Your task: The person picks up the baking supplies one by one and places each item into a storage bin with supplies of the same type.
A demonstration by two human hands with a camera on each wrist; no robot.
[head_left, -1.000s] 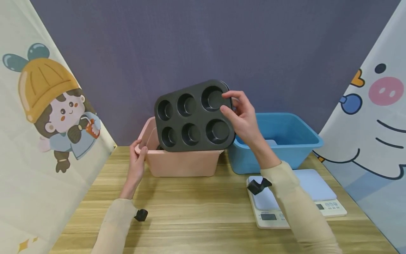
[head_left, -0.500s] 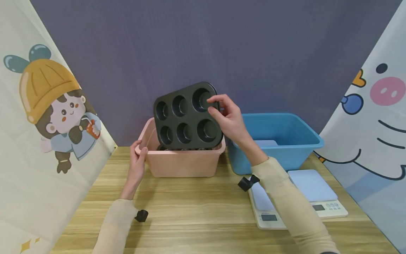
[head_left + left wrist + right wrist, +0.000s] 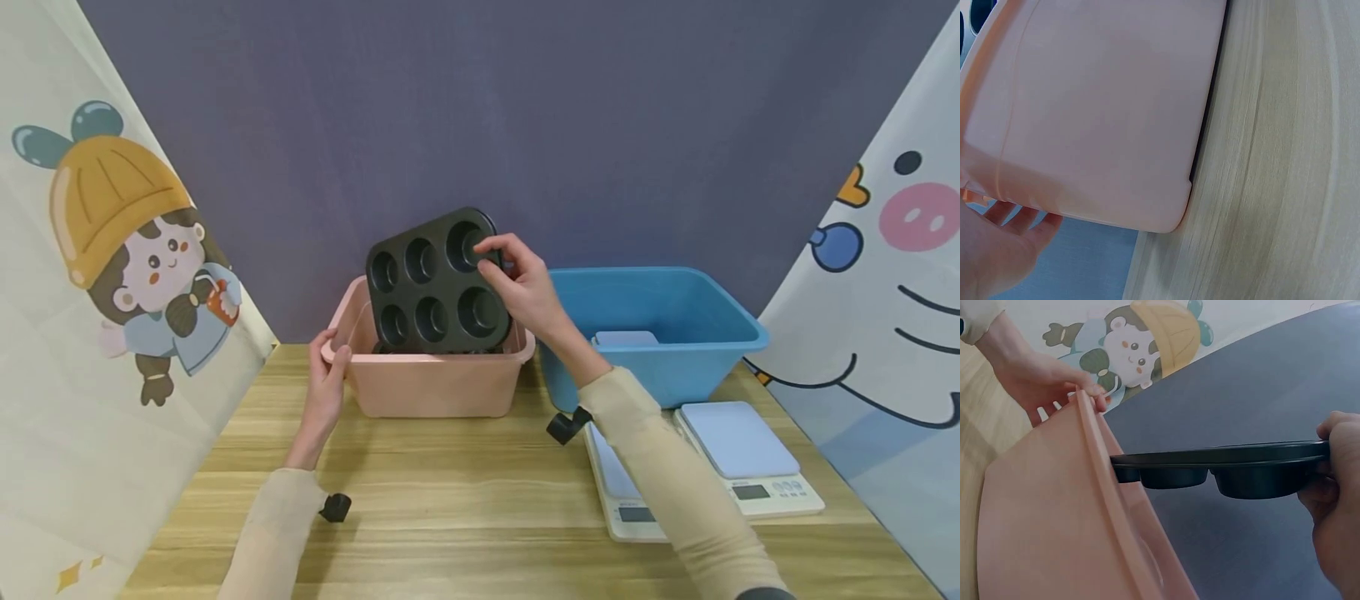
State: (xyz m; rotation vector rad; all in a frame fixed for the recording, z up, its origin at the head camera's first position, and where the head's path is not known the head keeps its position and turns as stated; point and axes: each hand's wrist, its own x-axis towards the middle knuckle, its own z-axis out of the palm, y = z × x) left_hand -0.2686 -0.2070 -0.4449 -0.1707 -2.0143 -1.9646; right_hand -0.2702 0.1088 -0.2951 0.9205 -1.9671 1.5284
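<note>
Pink bin (image 3: 1104, 112) on wood-grained tabletop (image 3: 1279, 156), one of the hands (image 3: 997, 250) at its lower-left edge.

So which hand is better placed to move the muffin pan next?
Probably the right hand: it pinches the muffin pan by its right edge. The left hand grips the pink bin at its near left corner, apart from the pan, and seems better suited to steadying.

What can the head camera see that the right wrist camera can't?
Only the head view shows the blue bin, two scales, the pink-nosed picture and the hollow insides of the muffin tray.

Only the right wrist view shows the outsides of some tray cups.

Both show the tray, pink bin, yellow-hat picture, left grip and right grip.
</note>
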